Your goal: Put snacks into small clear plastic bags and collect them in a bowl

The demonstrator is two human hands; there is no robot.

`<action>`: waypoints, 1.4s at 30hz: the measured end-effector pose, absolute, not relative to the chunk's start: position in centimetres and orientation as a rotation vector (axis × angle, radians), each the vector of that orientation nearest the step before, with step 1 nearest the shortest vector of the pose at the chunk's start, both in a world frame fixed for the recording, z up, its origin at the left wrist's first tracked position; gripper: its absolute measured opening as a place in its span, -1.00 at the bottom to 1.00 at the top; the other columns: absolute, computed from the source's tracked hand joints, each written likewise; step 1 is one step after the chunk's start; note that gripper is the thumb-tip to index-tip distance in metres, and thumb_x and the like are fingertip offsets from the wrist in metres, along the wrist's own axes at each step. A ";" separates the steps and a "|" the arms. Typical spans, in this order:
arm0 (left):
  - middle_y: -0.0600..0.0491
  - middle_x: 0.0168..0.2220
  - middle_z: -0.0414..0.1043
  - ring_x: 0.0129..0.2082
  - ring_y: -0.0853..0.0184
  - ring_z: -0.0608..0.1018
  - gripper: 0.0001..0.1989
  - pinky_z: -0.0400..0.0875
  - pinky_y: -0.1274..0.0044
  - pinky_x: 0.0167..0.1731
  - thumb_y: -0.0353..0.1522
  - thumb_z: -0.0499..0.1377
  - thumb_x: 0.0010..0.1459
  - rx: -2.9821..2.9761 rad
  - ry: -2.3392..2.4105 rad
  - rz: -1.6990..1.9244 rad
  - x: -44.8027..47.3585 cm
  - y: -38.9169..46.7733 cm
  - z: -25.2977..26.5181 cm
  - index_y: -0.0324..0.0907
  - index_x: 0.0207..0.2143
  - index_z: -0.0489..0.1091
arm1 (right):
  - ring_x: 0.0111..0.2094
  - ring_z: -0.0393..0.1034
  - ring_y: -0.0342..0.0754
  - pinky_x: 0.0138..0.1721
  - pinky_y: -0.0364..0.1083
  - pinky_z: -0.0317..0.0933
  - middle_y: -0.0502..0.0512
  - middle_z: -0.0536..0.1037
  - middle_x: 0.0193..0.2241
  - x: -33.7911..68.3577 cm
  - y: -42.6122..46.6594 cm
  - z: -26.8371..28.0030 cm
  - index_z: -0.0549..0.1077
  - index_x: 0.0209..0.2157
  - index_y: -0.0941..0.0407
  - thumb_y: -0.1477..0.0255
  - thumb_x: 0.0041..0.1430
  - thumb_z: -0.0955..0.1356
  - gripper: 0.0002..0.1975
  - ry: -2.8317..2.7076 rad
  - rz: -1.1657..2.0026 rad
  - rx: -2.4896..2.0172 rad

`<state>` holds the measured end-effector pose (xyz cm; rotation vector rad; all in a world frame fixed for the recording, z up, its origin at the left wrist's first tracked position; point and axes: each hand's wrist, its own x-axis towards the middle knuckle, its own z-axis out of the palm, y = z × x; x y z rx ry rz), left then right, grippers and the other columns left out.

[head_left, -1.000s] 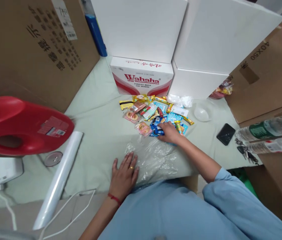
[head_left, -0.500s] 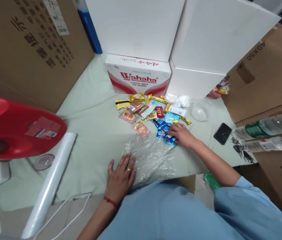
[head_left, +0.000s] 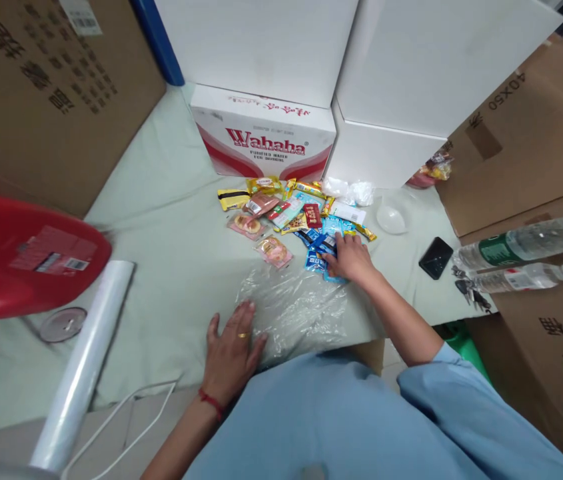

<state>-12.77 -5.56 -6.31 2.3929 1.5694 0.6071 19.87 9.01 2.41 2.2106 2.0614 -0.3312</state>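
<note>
My left hand (head_left: 231, 347) lies flat on the pale green cloth with fingers spread, against the left edge of a clear plastic bag (head_left: 296, 307). My right hand (head_left: 354, 259) rests on the right side of a snack pile, its thumb and forefinger apart over blue snack packets (head_left: 315, 261). Its other fingers are partly hidden. Around it lie a light blue packet (head_left: 336, 225), a dark red packet (head_left: 312, 215) and a brown packet (head_left: 262, 204). Two pink-wrapped round biscuits, one the nearer biscuit (head_left: 275, 252), sit at the pile's left.
A Wahaha carton (head_left: 266, 137) and white boxes stand behind the pile. At right are a translucent dish (head_left: 392, 217), a black phone (head_left: 436, 258), keys (head_left: 472, 295) and two plastic bottles. A red jug (head_left: 26, 253) and a plastic film roll (head_left: 84, 367) are at left.
My right hand's fingers have spread and shifted over the blue packets, showing more of them. My left hand stays flat by the bag. The whole view has shifted slightly.
</note>
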 end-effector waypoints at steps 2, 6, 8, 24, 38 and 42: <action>-0.24 0.45 0.15 0.40 0.15 0.34 -0.28 -0.03 0.12 0.42 -0.25 -0.09 0.46 2.333 1.536 0.633 -13.5 -5.3 -6.3 -0.13 0.54 -0.32 | 0.21 0.23 0.44 0.12 0.28 0.22 0.49 0.46 0.15 19.4 8.7 2.2 0.34 0.26 0.21 0.11 0.33 0.36 -0.37 2.087 -0.289 2.100; -0.05 0.44 0.23 0.46 0.16 0.24 -0.41 -0.11 0.07 0.43 -0.27 -0.15 0.47 2.336 1.492 0.491 -14.1 -4.1 -5.6 0.05 0.51 -0.03 | 0.17 0.26 0.41 0.11 0.26 0.21 0.46 0.50 0.10 20.5 8.1 1.3 0.35 0.25 0.18 0.21 0.29 0.41 -0.41 2.089 -0.260 2.080; -0.03 0.42 0.26 0.47 0.08 0.20 -0.46 -0.29 -0.06 0.43 -0.24 -0.12 0.47 2.355 1.531 0.387 -13.8 -3.3 -5.2 0.08 0.44 0.15 | 0.14 0.29 0.39 0.10 0.24 0.22 0.42 0.51 0.10 21.5 8.0 0.8 0.37 0.25 0.15 0.22 0.29 0.41 -0.43 2.081 -0.276 2.129; -0.16 0.52 -0.03 0.49 0.00 0.15 -0.43 -0.39 -0.20 0.37 -0.15 -0.07 0.45 2.308 1.735 0.309 -10.9 -2.7 -4.8 0.02 0.45 0.14 | 0.23 0.34 0.18 0.26 0.22 0.28 0.28 0.39 0.21 19.4 -4.2 1.5 0.09 0.42 -0.02 0.29 0.43 0.28 -0.40 2.726 -1.226 1.920; -0.14 0.53 -0.06 0.51 0.04 0.09 -0.38 -0.50 -0.18 0.37 -0.12 -0.10 0.47 2.325 1.728 0.280 -10.5 -2.5 -4.6 0.05 0.51 -0.06 | 0.19 0.26 0.24 0.23 0.22 0.24 0.33 0.36 0.17 18.4 -3.7 2.9 0.04 0.46 0.02 0.44 0.37 0.29 -0.31 2.738 -0.825 1.897; -0.15 0.53 -0.04 0.51 0.04 0.11 -0.38 -0.49 -0.18 0.38 -0.11 -0.11 0.47 2.324 1.736 0.295 -10.5 -2.6 -4.6 0.04 0.51 -0.05 | 0.24 0.20 0.26 0.30 0.28 0.10 0.33 0.40 0.16 14.2 -1.2 1.3 0.12 0.45 0.03 0.50 0.33 0.35 -0.28 2.734 -0.685 1.649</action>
